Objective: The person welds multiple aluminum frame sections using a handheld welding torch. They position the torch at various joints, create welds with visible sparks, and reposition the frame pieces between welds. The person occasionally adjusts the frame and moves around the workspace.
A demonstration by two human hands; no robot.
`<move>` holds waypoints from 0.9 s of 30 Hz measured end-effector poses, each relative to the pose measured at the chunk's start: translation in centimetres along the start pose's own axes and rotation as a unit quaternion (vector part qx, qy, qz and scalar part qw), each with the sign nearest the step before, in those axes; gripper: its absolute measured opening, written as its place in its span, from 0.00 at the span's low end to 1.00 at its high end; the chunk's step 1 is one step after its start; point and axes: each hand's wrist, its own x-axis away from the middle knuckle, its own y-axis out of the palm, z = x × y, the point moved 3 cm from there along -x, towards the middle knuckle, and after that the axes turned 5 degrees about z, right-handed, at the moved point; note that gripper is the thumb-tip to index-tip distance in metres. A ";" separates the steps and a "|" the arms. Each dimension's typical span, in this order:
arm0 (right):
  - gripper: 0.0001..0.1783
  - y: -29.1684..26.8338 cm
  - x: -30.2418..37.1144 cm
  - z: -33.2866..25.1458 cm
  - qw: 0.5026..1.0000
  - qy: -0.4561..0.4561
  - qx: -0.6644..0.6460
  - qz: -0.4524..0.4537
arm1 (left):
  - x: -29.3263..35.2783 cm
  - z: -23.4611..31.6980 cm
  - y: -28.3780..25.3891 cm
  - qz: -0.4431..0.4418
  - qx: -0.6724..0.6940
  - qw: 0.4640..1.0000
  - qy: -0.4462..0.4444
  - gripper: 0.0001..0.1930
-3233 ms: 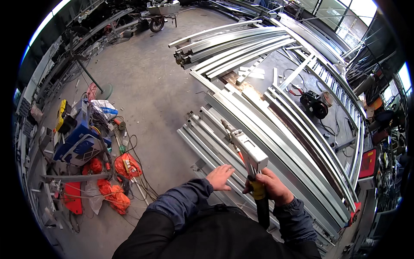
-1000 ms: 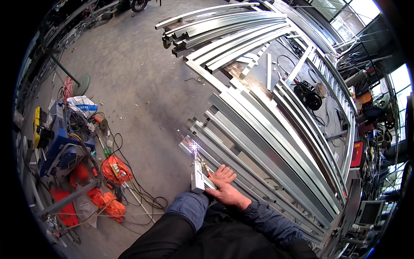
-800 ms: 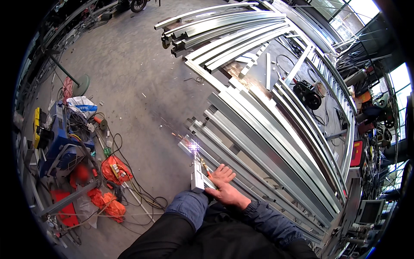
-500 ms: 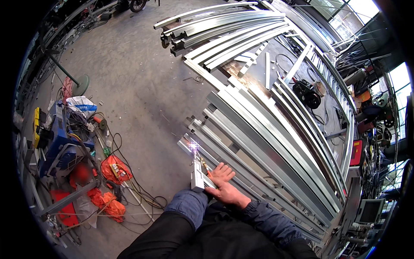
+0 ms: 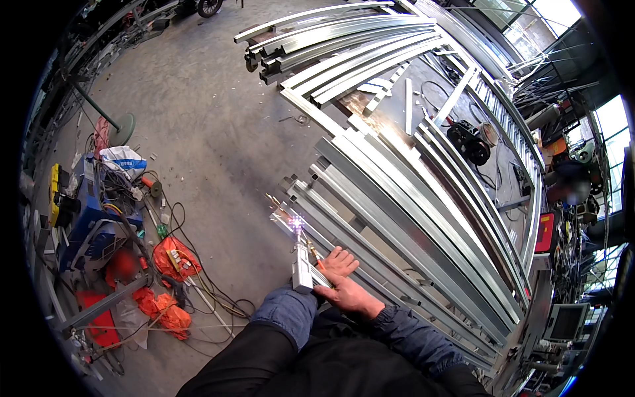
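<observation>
Right hand [image 5: 345, 286]: lower centre of the frame, laid flat with fingers spread on the metal rails [image 5: 397, 218], pinching nothing.
Left hand: hidden behind the silver welding tool [image 5: 302, 264] at lower centre; only the blue sleeve [image 5: 286, 312] shows, so I cannot tell how its grip stands.
Welding tool: points up-left, its tip at a bright violet spark [image 5: 296, 221] on the near end of the rails, just left of the right hand.
Rails: long pale profiles running from centre to lower right.
Floor, left side: blue machine [image 5: 92, 225], orange bags [image 5: 173, 259], tangled cables [image 5: 198, 291].
</observation>
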 end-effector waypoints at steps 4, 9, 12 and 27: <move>0.36 -0.2 0.2 -0.1 1.000 -0.015 0.013 -0.002 | -0.4 0.0 -0.7 0.015 0.000 1.000 0.008 0.16; 0.40 -2.3 3.1 -2.1 0.999 0.016 0.001 -0.035 | -0.6 -0.3 0.9 0.035 -0.004 0.999 0.001 0.14; 0.38 -5.4 5.1 -2.6 0.993 0.060 -0.058 -0.086 | -0.6 -0.2 1.1 -0.020 0.009 1.000 -0.012 0.14; 0.33 -14.0 -5.7 3.2 0.883 0.278 -0.339 -0.167 | -2.9 -1.5 1.1 -0.206 0.174 0.962 -0.029 0.30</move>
